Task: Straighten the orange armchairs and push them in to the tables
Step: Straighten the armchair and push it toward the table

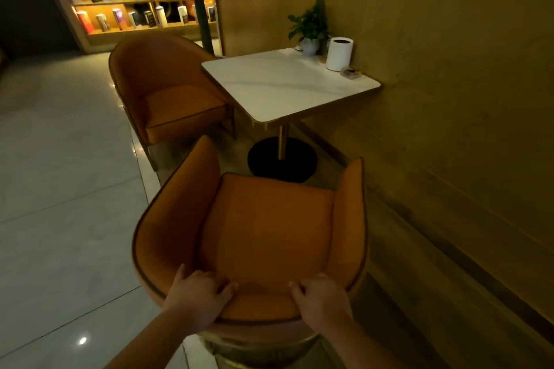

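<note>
The near orange armchair [266,228] stands right below me, its open front facing the white square table [284,84]. A gap of floor lies between its seat and the table's black round base [281,160]. My left hand [198,293] and my right hand [322,296] both grip the top rim of its curved backrest, fingers over the inside. A second orange armchair [168,90] stands at the table's left side, its seat edge close to the tabletop.
A wood-panelled wall [449,99] runs along the right, touching the table. On the table's far end stand a potted plant [310,27], a white cylinder [338,54] and a small box [351,72]. Glossy tiled floor [60,189] lies left; a lit bookshelf [135,3] stands behind.
</note>
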Tool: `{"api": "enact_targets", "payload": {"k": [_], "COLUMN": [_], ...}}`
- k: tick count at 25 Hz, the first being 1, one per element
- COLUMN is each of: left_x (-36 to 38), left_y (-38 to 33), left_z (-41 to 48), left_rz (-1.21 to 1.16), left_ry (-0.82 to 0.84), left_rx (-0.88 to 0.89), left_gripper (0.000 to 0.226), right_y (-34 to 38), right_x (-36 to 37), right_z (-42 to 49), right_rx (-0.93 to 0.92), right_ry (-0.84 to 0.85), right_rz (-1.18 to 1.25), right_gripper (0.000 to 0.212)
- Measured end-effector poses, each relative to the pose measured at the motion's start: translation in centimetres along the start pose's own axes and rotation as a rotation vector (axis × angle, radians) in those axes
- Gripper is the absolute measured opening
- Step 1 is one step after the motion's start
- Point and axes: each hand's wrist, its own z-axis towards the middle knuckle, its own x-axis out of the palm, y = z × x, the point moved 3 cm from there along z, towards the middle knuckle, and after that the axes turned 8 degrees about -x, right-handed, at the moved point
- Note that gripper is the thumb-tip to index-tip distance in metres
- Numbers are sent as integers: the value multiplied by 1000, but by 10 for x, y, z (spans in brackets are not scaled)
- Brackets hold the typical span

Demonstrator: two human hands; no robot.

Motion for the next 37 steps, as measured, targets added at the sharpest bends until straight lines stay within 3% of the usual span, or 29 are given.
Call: {"api": "enact_targets", "payload": {"k": [4,8,13,21,30,37], "left_x": [0,0,1,-8,-40,-50], "left_y": [17,24,27,25,14,-59], "left_z": [2,1,-1,-1,55,85], "left_rz": [-66,-86,-88,-242,-165,-136], "left_ry": [-169,-220,-252,-360,-445,-456], "left_rx": [-40,5,88,184,385,437], "left_gripper": [50,53,58,61,60,63], "right_y": [1,42,66,54,45,-29], "right_x": [2,13,33,43,32,0], "right_z": [5,7,-7,-6,34,53], "right_rx": [116,201,261,344,426,478], "right_ry": [-22,-46,-335,-331,-474,-531], "right_rz": [92,76,78,79,44,28], "right_gripper": [44,43,52,50,53,55]}}
